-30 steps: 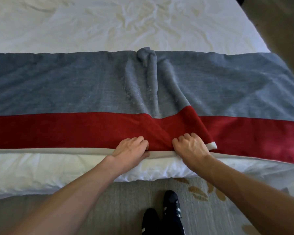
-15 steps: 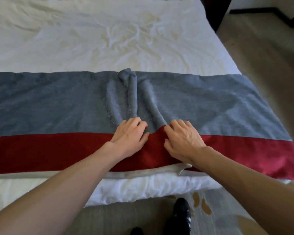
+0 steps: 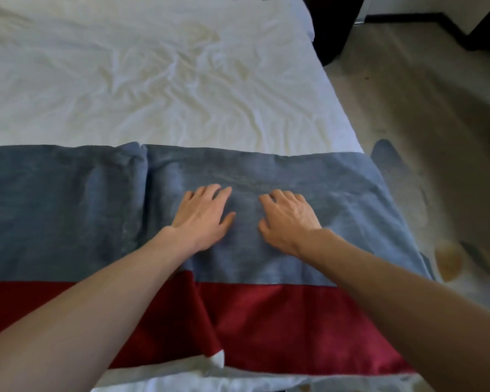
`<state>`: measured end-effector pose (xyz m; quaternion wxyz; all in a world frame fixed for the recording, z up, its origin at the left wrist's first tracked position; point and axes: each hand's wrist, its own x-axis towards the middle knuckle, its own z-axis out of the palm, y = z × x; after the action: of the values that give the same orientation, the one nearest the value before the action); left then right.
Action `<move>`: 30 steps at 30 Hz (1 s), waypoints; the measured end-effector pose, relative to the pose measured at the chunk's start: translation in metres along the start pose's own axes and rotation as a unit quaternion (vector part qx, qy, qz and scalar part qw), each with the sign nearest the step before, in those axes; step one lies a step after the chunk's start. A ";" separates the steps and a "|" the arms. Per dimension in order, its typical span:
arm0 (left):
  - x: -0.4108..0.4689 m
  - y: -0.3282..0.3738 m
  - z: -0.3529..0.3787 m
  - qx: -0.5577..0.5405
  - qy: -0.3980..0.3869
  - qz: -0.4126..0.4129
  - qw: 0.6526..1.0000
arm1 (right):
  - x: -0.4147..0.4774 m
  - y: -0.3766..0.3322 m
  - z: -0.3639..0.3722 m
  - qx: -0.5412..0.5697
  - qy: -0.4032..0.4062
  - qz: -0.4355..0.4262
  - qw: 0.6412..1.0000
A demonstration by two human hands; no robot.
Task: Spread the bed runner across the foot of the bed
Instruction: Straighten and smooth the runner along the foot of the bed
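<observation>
A: Runner first: where does it lie?

B: Seen from the head camera, the bed runner (image 3: 68,207) lies crosswise over the foot of the bed (image 3: 153,80). Its grey band is on the far side and its red band (image 3: 294,321) runs along the near edge. The right end drapes over the bed's side toward the floor (image 3: 408,108).

A: And the hands?

B: The left grip (image 3: 203,216) and the right grip (image 3: 287,219) rest side by side on the grey cloth, palms down, right of the middle. The left fingers are spread flat, and the right fingertips bend a little into the fabric. Neither pinches or holds anything, as far as I can see.

A: Is the cloth flat?

B: No. A raised fold (image 3: 146,179) runs front to back just left of the left grip. A crease (image 3: 207,321) carries on through the red band to a turned-up white corner (image 3: 217,359) at the near hem.

A: What could go wrong from here?

B: I judge this to be smoothing. If both palms push rightward, friction may drag the whole cloth, so more of it slides off the right side and the runner ends up off-centre. Stroking only the grey part could leave the red crease and the flipped corner as they are. Heavy pressure might also bunch the wrinkled white sheet underneath, or merely shift the fold sideways instead of flattening it.
</observation>
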<state>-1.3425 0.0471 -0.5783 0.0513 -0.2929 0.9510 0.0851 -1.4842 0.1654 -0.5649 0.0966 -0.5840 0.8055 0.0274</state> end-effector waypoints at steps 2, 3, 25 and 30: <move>0.016 0.006 0.000 -0.012 -0.008 -0.016 1.000 | 0.012 0.015 0.001 0.007 -0.012 -0.003 1.000; 0.022 0.007 0.000 -0.013 -0.014 -0.019 1.000 | 0.019 0.020 0.001 0.012 -0.016 -0.004 1.000; 0.156 -0.064 0.001 0.039 -0.047 -0.061 0.996 | 0.164 0.073 0.014 0.025 -0.049 0.016 0.998; 0.172 -0.062 0.014 0.091 -0.065 -0.027 0.993 | 0.171 0.085 0.015 0.026 -0.090 -0.050 0.994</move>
<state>-1.4487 -0.0949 -0.6259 0.1417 -0.3065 0.9411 0.0153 -1.6143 0.0352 -0.6174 0.1848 -0.6162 0.7637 0.0536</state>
